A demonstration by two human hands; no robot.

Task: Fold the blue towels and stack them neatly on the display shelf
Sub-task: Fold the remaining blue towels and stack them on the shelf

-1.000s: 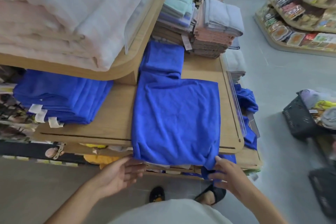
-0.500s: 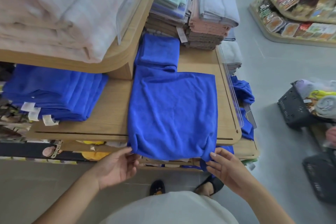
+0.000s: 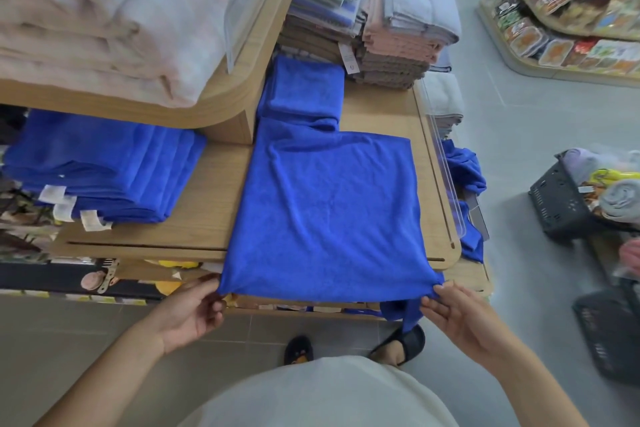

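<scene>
One blue towel (image 3: 329,211) lies flat on the display shelf (image 3: 207,211), not folded up yet. The left hand (image 3: 194,308) and right hand (image 3: 460,315) each pinch a near corner in their fingers. A folded stack (image 3: 104,166) sits at the shelf's left. Blue cloth (image 3: 464,170) at its right maybe needs folding too.

Both hands — left hand (image 3: 194,314), right hand (image 3: 460,317) — now pinch blue towel (image 3: 325,211) near corners.

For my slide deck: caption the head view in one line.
Left hand and right hand pinch the near corners of a blue towel spread on the wooden shelf.
</scene>
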